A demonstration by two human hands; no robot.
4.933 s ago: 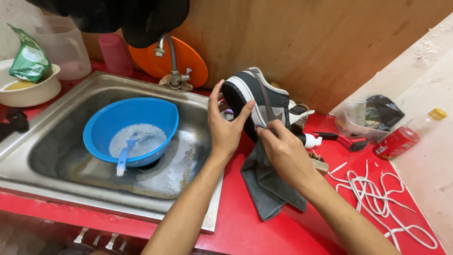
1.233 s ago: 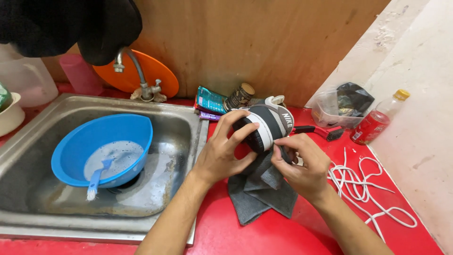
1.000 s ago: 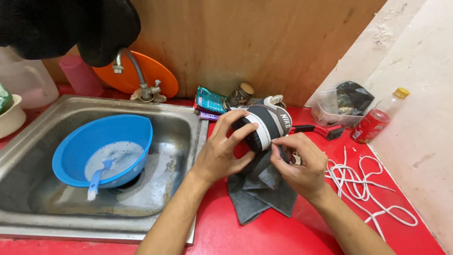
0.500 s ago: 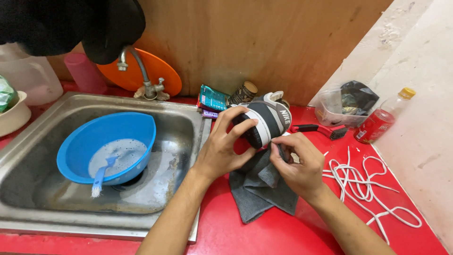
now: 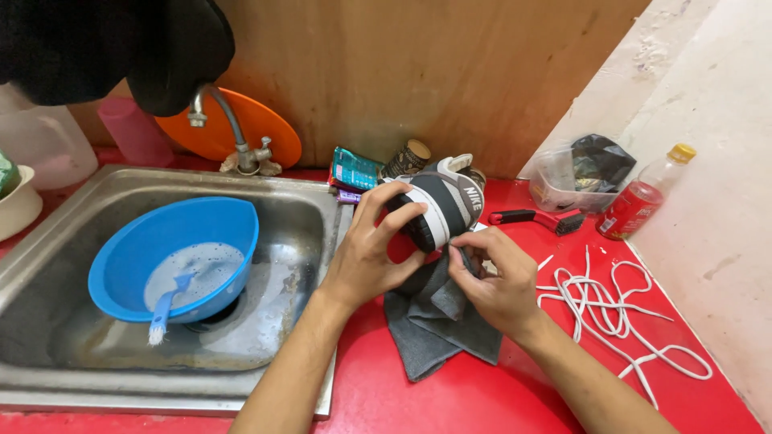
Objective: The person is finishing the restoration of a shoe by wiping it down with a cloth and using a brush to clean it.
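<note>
The shoe point(image 5: 438, 205) is held above the red tabletop point(image 5: 482, 402), just right of the sink point(image 5: 322, 209). The left hand point(image 5: 366, 257) grips its heel end, fingers wrapped around it. The right hand point(image 5: 498, 281) pinches a grey cloth point(image 5: 434, 321) against the shoe's underside. Wiping well likely means a steady grip and firm, short strokes. In the sink, a blue bowl point(image 5: 233, 217) holds soapy water and a brush point(image 5: 165, 305). White laces point(image 5: 611, 313) lie to the right.

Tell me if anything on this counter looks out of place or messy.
The white shoelaces lie loose in a tangle on the red counter, out of the sneaker that the left hand holds. The right hand presses a grey cloth under it. Nothing looks spilled or broken.
</note>
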